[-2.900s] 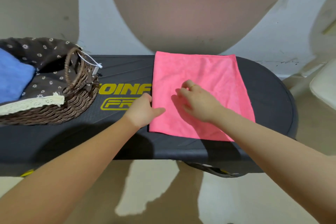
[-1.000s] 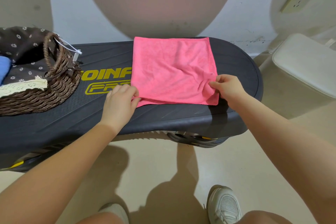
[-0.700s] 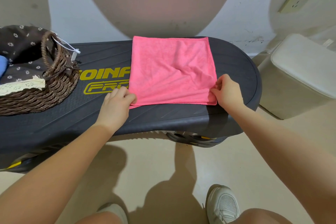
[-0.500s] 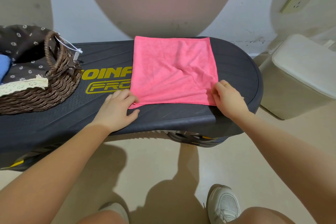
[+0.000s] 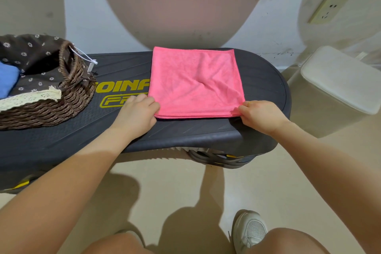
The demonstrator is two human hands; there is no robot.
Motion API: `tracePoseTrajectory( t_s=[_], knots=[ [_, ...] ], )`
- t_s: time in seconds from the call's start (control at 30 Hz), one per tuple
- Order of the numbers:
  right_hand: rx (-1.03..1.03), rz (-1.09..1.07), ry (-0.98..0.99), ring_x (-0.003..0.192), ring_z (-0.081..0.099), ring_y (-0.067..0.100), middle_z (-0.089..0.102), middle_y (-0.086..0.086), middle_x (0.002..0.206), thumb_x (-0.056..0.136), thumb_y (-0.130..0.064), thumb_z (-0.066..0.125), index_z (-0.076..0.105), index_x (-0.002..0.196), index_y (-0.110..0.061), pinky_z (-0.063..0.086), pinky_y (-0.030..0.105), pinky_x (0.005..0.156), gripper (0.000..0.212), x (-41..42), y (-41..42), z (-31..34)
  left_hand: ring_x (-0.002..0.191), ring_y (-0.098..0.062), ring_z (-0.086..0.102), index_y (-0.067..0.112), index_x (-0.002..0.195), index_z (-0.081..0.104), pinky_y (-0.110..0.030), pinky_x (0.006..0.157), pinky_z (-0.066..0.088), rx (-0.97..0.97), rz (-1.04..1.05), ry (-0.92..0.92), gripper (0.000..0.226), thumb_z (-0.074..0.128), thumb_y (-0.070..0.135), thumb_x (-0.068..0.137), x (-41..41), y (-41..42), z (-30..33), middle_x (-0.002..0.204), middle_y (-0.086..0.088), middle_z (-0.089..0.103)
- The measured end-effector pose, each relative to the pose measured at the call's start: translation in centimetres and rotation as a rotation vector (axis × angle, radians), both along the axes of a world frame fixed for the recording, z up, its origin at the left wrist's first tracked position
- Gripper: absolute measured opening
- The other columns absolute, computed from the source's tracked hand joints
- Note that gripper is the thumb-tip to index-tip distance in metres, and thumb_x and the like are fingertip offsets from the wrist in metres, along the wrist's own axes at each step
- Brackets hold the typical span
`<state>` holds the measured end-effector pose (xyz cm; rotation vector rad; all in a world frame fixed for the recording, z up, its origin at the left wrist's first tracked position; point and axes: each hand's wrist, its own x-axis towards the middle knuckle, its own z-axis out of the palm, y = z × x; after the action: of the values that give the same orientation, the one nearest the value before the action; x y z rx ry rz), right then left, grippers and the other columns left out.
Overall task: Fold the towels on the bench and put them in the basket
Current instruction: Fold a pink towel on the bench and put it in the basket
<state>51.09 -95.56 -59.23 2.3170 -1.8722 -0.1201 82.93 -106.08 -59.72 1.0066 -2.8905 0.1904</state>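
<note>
My left hand (image 5: 137, 112) pinches the near left corner of the pink towel (image 5: 195, 81), my right hand (image 5: 260, 114) the near right corner. The folded towel lies flat on the dark tabletop (image 5: 261, 80), right of the basket (image 5: 47, 107) holding a blue towel (image 5: 7, 80).

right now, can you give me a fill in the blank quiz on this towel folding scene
1. The towel lying on the bench is ____ in colour.
2. The basket stands to the ____ of the towel.
3. Each hand, left hand and right hand, holds a near ____ of the towel.
4. The cloth inside the basket is ____.

Missing words: pink; left; corner; blue
</note>
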Motion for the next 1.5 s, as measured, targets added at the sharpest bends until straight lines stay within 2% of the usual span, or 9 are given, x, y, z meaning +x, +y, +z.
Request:
tracePoseTrajectory(
  t_s=[0.1,0.23,0.4,0.53,0.67,0.83,1.13,1.37,1.5],
  knots=[
    [0.242,-0.062,-0.119,0.080,0.056,0.023,0.064,-0.002,0.090,0.083,-0.021,0.054,0.067,0.099,-0.022,0.035,0.027,0.061,0.020,0.0,0.3,1.8,0.060,-0.029,0.055,0.011,0.055,0.054,-0.032,0.053,0.040,-0.016,-0.089,0.069,0.010,0.061,0.005,0.052,0.0,0.0,0.8,0.056,-0.004,0.052],
    [0.638,-0.182,-0.354,0.058,0.044,0.014,0.050,-0.010,0.053,0.065,-0.034,0.054,0.055,0.052,-0.020,0.032,0.024,0.056,0.019,0.9,0.3,4.1,0.063,-0.026,0.048,0.017,0.052,0.045,-0.030,0.055,0.034,0.212,-0.252,-0.001,0.008,0.043,0.010,0.053,0.4,0.4,1.1,0.055,0.003,0.043],
    [1.096,-0.434,-0.505,0.048,0.040,0.011,0.053,-0.008,0.047,0.083,-0.032,0.063,0.067,0.061,-0.014,0.031,0.021,0.051,0.028,1.3,-0.6,4.9,0.052,-0.015,0.038,0.016,0.051,0.044,-0.033,0.055,0.037,0.795,-0.033,-0.371,0.017,0.047,0.016,0.069,-0.5,1.6,1.8,0.053,0.002,0.043],
    [0.514,-0.585,-0.583,0.050,0.049,0.019,0.053,0.002,0.051,0.091,-0.035,0.054,0.054,0.057,-0.012,0.038,0.028,0.056,0.040,0.0,-2.5,3.9,0.082,-0.024,0.059,0.012,0.087,0.061,-0.039,0.074,0.048,0.604,0.074,0.016,0.021,0.044,0.024,0.086,-2.0,0.5,1.6,0.086,-0.005,0.065],
    [0.098,-0.722,-0.686,0.096,0.063,0.035,0.068,0.018,0.101,0.090,-0.015,0.050,0.065,0.095,-0.004,0.046,0.035,0.083,0.019,-1.1,-5.3,1.5,0.119,-0.029,0.048,0.006,0.124,0.051,-0.041,0.098,0.041,0.457,0.156,0.258,0.035,0.042,0.008,0.091,-4.2,-2.0,-0.1,0.128,-0.012,0.051],
    [0.008,-0.776,-0.664,0.093,0.057,0.036,0.061,0.024,0.096,0.093,-0.007,0.040,0.061,0.083,0.004,0.039,0.034,0.072,0.025,-1.1,-8.6,-0.2,0.142,-0.028,0.018,0.000,0.143,0.025,-0.038,0.116,0.018,0.487,0.368,0.167,0.050,0.035,0.021,0.099,-6.6,-5.2,-2.1,0.154,-0.016,0.018],
    [-0.014,-0.808,-0.649,0.096,0.062,0.037,0.068,0.023,0.103,0.082,-0.006,0.056,0.068,0.095,0.007,0.051,0.038,0.080,0.021,-3.0,-12.0,-1.4,0.146,-0.020,-0.004,0.009,0.148,0.003,-0.034,0.118,-0.003,0.398,0.457,0.067,0.067,0.026,0.046,0.097,-8.0,-7.9,-3.8,0.158,-0.007,-0.005],
    [-0.037,-0.730,-0.600,0.108,0.055,0.034,0.063,0.019,0.111,0.086,-0.005,0.054,0.064,0.103,0.001,0.044,0.034,0.084,0.021,-3.8,-12.9,-1.7,0.146,-0.020,-0.005,0.008,0.148,0.003,-0.034,0.117,-0.003,0.383,0.472,0.103,0.067,0.025,0.045,0.097,-8.0,-8.3,-4.2,0.158,-0.007,-0.004],
    [-0.001,-0.652,-0.539,0.111,0.052,0.035,0.057,0.022,0.116,0.087,-0.004,0.049,0.060,0.114,-0.004,0.042,0.035,0.087,0.030,-3.9,-12.9,-2.2,0.138,-0.033,0.022,0.005,0.142,0.029,-0.044,0.112,0.018,0.330,0.484,0.261,0.049,0.034,0.029,0.099,-7.8,-9.7,-3.6,0.149,-0.015,0.028]
  ],
)
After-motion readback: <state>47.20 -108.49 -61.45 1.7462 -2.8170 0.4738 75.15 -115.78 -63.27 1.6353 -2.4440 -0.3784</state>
